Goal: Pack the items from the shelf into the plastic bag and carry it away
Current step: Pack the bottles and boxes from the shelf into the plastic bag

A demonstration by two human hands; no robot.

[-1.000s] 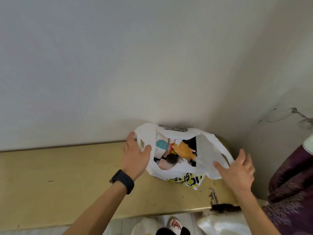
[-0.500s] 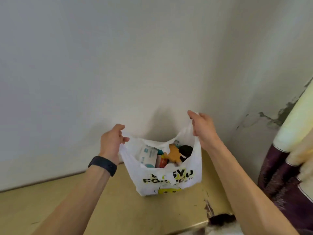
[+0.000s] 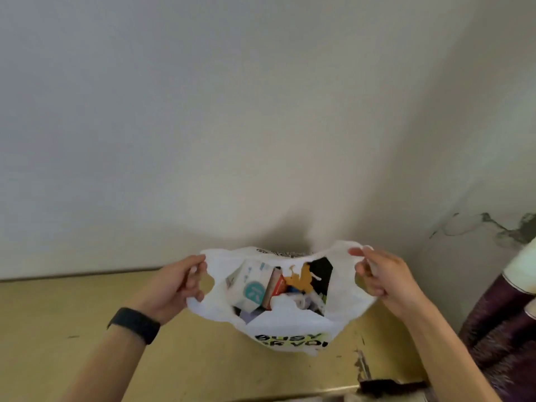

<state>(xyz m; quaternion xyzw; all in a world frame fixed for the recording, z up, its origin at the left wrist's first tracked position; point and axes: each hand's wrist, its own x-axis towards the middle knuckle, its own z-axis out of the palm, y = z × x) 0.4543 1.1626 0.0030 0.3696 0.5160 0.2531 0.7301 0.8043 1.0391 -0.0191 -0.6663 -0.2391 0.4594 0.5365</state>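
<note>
A white plastic bag (image 3: 293,326) with black and yellow lettering stands on the yellow shelf (image 3: 72,329), close to the wall corner. Its mouth is stretched wide. Inside I see a white box with a teal circle (image 3: 251,288), a red packet (image 3: 278,287), an orange item (image 3: 300,278) and something black. My left hand (image 3: 177,282) grips the bag's left handle; a black band is on that wrist. My right hand (image 3: 383,277) grips the right handle. Both handles are pulled apart sideways.
A pale wall (image 3: 232,111) rises right behind the shelf, with a cracked, stained patch (image 3: 487,227) at the right. Dark purple patterned fabric (image 3: 499,320) hangs at the far right. The shelf's front edge is chipped (image 3: 362,367) near the bag.
Both hands took the bag's handles, lifted it upright, then lowered and spread apart, so the bag's mouth now gapes wide. My right hand dropped from high near the wall to bag level.
</note>
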